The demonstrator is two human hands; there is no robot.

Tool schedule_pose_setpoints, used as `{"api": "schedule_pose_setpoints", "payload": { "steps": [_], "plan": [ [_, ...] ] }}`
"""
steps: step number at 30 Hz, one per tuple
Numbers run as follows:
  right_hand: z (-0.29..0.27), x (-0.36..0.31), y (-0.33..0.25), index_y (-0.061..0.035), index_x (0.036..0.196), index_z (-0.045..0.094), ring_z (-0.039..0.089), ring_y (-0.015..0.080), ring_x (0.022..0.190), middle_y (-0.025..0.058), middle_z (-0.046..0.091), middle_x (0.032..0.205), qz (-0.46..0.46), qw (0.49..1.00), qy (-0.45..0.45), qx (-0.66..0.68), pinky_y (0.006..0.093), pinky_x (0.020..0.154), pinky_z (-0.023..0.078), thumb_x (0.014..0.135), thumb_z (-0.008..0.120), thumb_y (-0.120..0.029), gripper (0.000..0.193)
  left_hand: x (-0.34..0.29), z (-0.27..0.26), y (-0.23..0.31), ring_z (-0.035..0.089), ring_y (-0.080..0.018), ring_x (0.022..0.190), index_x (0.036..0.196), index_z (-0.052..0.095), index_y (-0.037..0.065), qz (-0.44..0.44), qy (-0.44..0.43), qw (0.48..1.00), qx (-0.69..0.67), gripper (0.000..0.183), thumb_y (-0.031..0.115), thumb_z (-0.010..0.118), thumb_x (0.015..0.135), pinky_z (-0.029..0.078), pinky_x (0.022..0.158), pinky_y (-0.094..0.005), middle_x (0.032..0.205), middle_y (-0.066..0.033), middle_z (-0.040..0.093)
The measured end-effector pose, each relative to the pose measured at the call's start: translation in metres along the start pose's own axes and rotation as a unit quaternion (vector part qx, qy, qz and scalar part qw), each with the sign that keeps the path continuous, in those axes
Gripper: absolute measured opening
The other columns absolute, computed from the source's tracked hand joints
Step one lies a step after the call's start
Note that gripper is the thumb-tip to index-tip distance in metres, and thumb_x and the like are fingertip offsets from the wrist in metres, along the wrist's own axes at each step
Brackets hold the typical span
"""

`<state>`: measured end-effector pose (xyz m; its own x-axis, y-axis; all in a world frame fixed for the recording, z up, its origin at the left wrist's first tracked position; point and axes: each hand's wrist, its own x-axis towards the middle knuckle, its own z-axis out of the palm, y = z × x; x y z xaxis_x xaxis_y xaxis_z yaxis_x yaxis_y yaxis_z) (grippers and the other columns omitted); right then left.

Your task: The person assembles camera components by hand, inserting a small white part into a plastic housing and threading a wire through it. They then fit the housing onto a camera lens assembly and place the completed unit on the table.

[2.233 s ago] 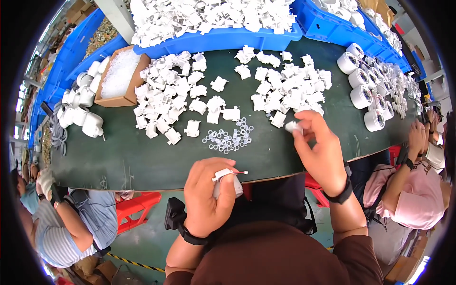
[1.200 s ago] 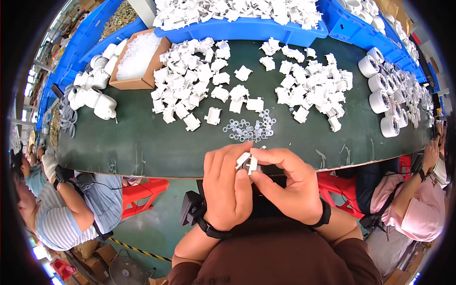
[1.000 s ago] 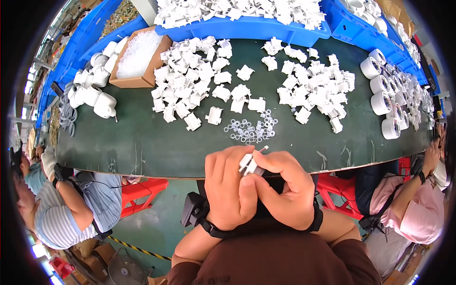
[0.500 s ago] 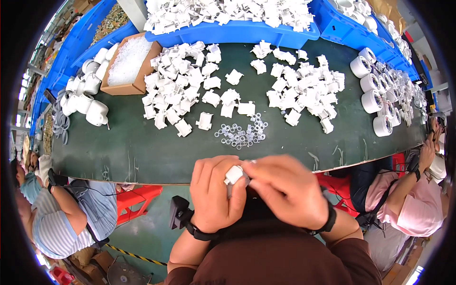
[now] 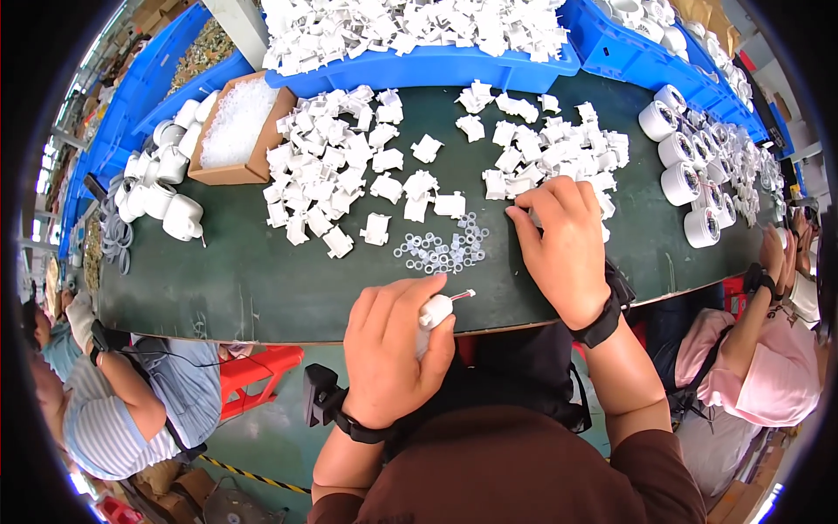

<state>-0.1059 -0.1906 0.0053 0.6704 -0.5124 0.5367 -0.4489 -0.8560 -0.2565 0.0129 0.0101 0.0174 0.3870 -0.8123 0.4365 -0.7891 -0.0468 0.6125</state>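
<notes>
Near the table's front edge, my left hand (image 5: 388, 349) is closed around a small white plastic housing (image 5: 436, 310). A short red-and-white wire (image 5: 461, 295) with a small white connector sticks out of it to the right. My right hand (image 5: 563, 244) lies over the near edge of the right-hand pile of white plastic brackets (image 5: 559, 144). Its thumb and fingers curl together; what they pinch, if anything, is hidden. Between the hands and a bit farther back lie several small clear plastic rings (image 5: 441, 253). Another pile of white brackets (image 5: 314, 166) spreads to their left.
A blue bin (image 5: 419, 70) full of white parts stands at the back. At left are a cardboard box (image 5: 231, 168) of clear pieces, white round housings (image 5: 182, 217) and grey rings (image 5: 116, 236). White cylinders (image 5: 679, 183) line the right. People sit on both sides.
My right hand has left the part in my left hand and moved forward and right to the bracket pile. The wire on the held housing now shows.
</notes>
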Motion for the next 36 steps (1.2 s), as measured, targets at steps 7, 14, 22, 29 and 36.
{"api": "schedule_pose_setpoints", "payload": {
  "steps": [7,14,22,29,36],
  "plan": [
    [-0.052,-0.012,-0.030,-0.0019,0.102,0.072,0.064,0.0166,0.091,0.0085,0.070,0.100,0.202,0.895,-0.118,0.380,0.0284,0.081,0.050,0.090,0.071,0.004,0.013,0.000,0.005,-0.001,0.061,-0.0317,0.096,0.109,0.066,0.006,0.000,0.006,0.999,-0.036,0.033,0.007,0.079,0.079,0.049,0.084,-0.0411,0.111,-0.0100,0.067],
    [-0.051,-0.037,-0.050,-0.0036,0.107,0.077,0.063,0.0147,0.096,0.0078,0.066,0.106,0.201,0.808,-0.205,0.515,0.0269,0.083,0.051,0.093,0.069,0.004,0.018,0.004,0.006,0.003,0.059,-0.0311,0.098,0.107,0.069,0.007,0.006,-0.018,1.000,-0.009,0.035,0.003,0.080,0.074,0.049,0.082,-0.0393,0.113,-0.0094,0.065],
    [-0.037,-0.041,-0.052,0.0017,0.114,0.071,0.065,0.0144,0.100,0.0084,0.066,0.109,0.267,0.685,-0.225,0.639,0.0290,0.088,0.054,0.097,0.065,0.006,0.019,-0.001,0.010,-0.003,0.059,-0.0305,0.096,0.106,0.063,0.007,0.020,0.005,0.999,-0.033,0.040,0.001,0.081,0.071,0.049,0.080,-0.0388,0.113,-0.0114,0.064],
    [-0.023,-0.046,-0.057,0.0012,0.109,0.066,0.066,0.0118,0.102,0.0065,0.068,0.108,0.269,0.688,-0.209,0.640,0.0291,0.089,0.055,0.098,0.064,0.004,0.012,-0.003,0.016,-0.004,0.059,-0.0300,0.093,0.106,0.060,0.007,0.040,0.026,0.998,-0.032,0.043,0.000,0.082,0.070,0.049,0.078,-0.0392,0.111,-0.0114,0.064],
    [-0.030,-0.040,-0.059,0.0017,0.114,0.064,0.064,0.0119,0.107,0.0104,0.069,0.119,0.311,0.646,-0.205,0.667,0.0290,0.095,0.054,0.103,0.058,0.002,0.013,-0.006,0.022,-0.007,0.060,-0.0299,0.094,0.104,0.060,0.009,0.045,0.086,0.995,-0.005,0.042,0.000,0.084,0.070,0.050,0.077,-0.0390,0.107,-0.0094,0.065]
  ]
}}
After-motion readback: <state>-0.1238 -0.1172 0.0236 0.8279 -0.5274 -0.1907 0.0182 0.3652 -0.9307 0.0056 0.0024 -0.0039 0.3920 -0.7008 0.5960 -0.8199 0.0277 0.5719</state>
